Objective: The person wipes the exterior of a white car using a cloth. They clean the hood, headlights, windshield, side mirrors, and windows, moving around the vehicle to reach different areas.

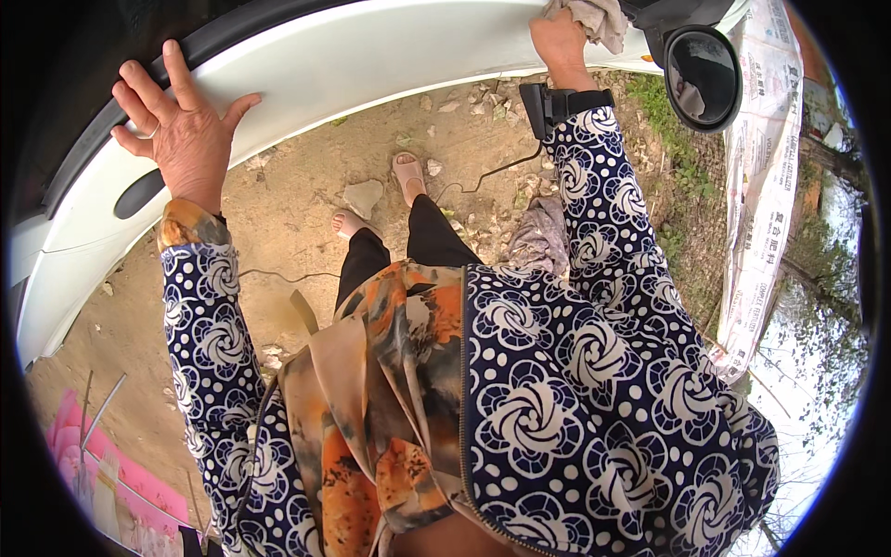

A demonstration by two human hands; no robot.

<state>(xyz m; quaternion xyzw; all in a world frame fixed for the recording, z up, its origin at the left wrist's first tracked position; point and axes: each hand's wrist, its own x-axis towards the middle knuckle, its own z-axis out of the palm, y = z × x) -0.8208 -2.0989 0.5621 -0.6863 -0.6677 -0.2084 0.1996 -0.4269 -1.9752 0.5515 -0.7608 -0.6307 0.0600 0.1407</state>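
Observation:
My left hand rests flat with fingers spread on the white car door. Its fingertips reach the black window trim, just above the dark door handle. Bunched in my right hand is a greyish cloth, pressed against the white bodywork near the side mirror. The cloth's far part is cut off by the top of the picture. Another crumpled greyish cloth shows beside my right forearm; what supports it cannot be told.
Sandy ground with loose stones lies around my feet in pink sandals. A thin dark cable runs past my legs. Printed white sheeting hangs at the right. Pink sheeting and thin sticks stand at the lower left.

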